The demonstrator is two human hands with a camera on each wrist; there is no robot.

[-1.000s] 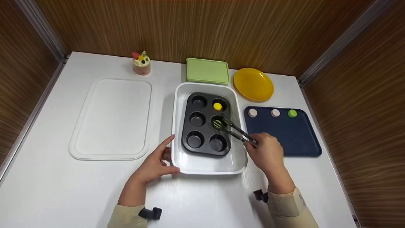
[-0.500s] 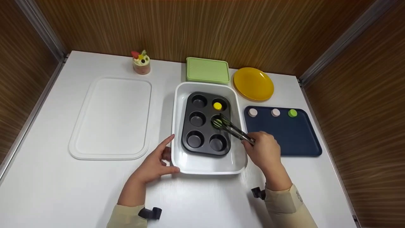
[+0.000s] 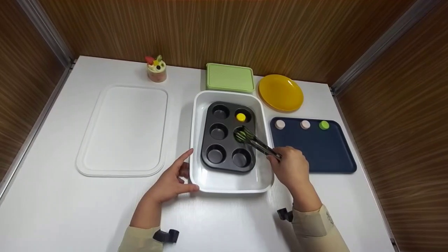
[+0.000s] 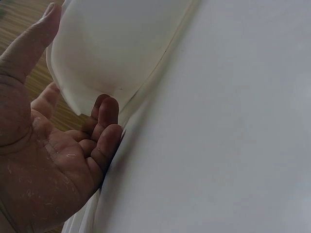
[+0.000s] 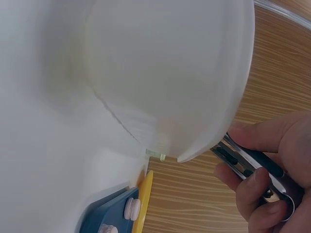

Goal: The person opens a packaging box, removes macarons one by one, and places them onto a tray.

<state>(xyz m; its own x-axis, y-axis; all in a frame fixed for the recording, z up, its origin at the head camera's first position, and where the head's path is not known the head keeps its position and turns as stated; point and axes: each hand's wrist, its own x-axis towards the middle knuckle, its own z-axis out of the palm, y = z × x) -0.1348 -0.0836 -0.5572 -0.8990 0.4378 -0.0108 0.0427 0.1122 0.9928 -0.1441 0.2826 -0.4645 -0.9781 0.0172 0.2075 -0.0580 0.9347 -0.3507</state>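
My right hand (image 3: 291, 168) grips a pair of metal tongs (image 3: 260, 146) with dark parts. Their tips reach into the middle right cup of the black muffin tin (image 3: 229, 141), around a green macaron (image 3: 241, 136) partly hidden by them. A yellow macaron (image 3: 240, 117) sits in the far right cup. The tin lies inside a white bin (image 3: 231, 186). My left hand (image 3: 170, 183) touches the bin's near left corner, thumb on the front rim and index finger stretched along the side. In the left wrist view, the other fingers (image 4: 108, 111) bend loosely beside the bin wall.
A navy tray (image 3: 315, 150) on the right holds pink macarons (image 3: 305, 124) and a green one. Behind stand an orange plate (image 3: 280, 93), a light green lidded box (image 3: 229, 77) and a dessert cup (image 3: 156, 71). A white lid (image 3: 124, 131) lies left.
My right hand has shifted slightly left, and the arms of the tongs have come closer together over the cup. The left hand and the bin have stayed put.
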